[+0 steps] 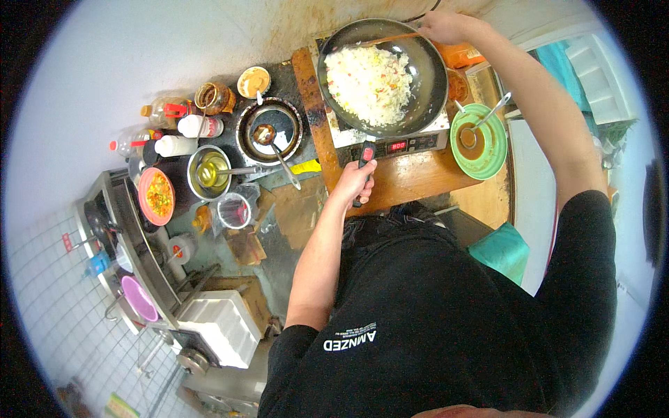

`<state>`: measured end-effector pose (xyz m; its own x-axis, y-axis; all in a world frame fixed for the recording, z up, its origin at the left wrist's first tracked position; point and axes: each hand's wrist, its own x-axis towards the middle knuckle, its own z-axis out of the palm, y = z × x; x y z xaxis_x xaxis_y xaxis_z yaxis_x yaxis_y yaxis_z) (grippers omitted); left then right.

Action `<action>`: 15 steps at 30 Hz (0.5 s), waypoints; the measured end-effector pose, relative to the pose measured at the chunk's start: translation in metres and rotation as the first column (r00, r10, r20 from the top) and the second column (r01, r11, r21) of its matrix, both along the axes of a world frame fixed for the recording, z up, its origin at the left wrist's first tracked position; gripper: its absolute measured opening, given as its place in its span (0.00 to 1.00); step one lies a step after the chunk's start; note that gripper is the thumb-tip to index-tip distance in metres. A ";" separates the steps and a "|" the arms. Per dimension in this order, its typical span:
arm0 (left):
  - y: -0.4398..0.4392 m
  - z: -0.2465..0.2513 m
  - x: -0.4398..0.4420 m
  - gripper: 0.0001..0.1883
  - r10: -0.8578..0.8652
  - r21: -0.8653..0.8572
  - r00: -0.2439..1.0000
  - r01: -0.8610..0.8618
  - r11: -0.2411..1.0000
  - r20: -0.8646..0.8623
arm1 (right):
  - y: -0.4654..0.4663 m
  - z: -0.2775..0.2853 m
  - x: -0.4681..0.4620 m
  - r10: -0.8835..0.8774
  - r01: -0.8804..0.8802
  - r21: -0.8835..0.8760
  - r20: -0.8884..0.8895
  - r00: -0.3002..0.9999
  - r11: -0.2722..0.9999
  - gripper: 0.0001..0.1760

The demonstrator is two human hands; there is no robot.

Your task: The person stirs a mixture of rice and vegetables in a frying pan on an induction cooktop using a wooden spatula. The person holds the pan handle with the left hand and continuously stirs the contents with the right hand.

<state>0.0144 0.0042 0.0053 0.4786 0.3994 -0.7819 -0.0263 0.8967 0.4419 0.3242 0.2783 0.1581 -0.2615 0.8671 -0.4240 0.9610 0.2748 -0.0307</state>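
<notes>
A dark wok point(428, 78) stands on an induction cooker point(418, 143) with a lit red display. Rice mixed with small coloured bits point(368, 83) lies in the wok, heaped towards its left side. My left hand point(357, 183) is closed around the wok's black handle point(368, 151). At the wok's upper right rim my right hand point(444, 27) grips a thin brown utensil point(389, 39), which reaches over the rice; its far end is hard to make out. Right of the cooker sits a green bowl point(498, 151) of brown sauce, with a metal spoon point(491, 112) in it.
To the left stand a black pan point(243, 149) holding a ladle point(282, 162), a metal bowl of oil point(193, 183), a pink bowl of diced vegetables point(145, 201), open jars and several bottles. An orange package point(460, 55) lies beyond the wok's right rim. A white box point(222, 324) is at lower left.
</notes>
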 end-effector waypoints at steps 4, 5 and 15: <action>-0.001 0.000 0.003 0.16 0.020 -0.001 0.999 -0.020 1.000 -0.031 | -0.020 0.005 -0.020 0.226 -0.235 0.085 0.107 0.968 0.968 0.18; -0.001 0.000 0.005 0.16 0.025 -0.006 0.999 -0.025 1.000 -0.038 | -0.030 0.008 -0.021 0.259 -0.274 0.107 0.137 0.956 0.956 0.17; -0.014 -0.003 0.023 0.14 0.145 -0.010 0.989 -0.145 0.989 -0.003 | -0.136 0.057 0.040 0.284 -0.344 0.342 0.214 0.935 0.874 0.16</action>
